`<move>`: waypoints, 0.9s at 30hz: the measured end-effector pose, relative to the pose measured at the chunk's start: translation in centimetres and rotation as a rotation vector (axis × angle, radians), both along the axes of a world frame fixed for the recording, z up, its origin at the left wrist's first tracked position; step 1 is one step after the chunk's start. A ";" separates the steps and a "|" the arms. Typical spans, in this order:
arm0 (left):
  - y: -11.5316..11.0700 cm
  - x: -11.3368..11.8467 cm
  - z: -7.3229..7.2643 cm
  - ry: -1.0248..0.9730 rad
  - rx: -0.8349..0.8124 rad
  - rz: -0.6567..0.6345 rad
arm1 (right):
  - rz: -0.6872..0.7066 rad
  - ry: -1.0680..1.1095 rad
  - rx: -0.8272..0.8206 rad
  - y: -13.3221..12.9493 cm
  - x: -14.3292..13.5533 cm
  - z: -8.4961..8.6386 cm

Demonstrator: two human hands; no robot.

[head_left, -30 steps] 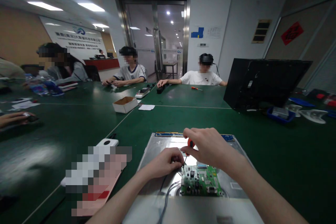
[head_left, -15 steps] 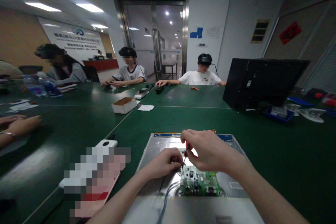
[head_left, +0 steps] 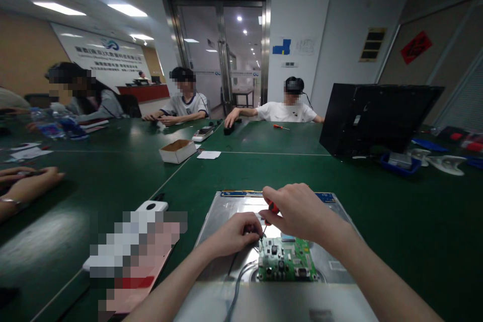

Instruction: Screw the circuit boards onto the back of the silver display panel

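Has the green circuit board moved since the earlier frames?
No. Judged against the metal panel under it, the green circuit board sits in the same place; the whole view just shifts slightly left.

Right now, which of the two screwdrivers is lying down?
The far orange-handled screwdriver, flat on the green table; the red-handled one is in your right hand, its shaft pointing down.

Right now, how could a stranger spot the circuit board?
Start at the green table, then find the silvery panel under the left hand and right hand. The circuit board lies on it, its far left corner near the red screwdriver. It is broad, green and crowded with small parts, unlike the thin blue strip along the panel's far edge.
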State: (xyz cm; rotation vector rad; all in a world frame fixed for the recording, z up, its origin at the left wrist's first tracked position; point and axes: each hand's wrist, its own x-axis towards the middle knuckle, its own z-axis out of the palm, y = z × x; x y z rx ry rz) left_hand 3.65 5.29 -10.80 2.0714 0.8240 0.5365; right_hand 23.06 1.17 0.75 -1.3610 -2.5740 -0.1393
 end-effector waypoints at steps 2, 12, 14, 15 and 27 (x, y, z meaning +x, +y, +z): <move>0.0 0.0 -0.1 0.006 0.005 0.002 | 0.005 0.006 0.004 0.0 0.0 0.0; 0.3 -0.2 -0.8 0.006 0.024 0.005 | 0.086 0.106 -0.075 -0.4 0.1 0.3; 0.3 -0.1 -0.7 0.007 0.029 0.001 | 0.142 0.107 -0.077 -0.5 0.2 0.3; 0.2 -0.1 -0.6 0.005 0.032 -0.003 | 0.163 0.104 -0.077 -0.6 0.3 0.3; 0.2 0.0 -0.2 0.019 0.018 -0.003 | 0.151 0.098 -0.087 -0.4 0.2 0.2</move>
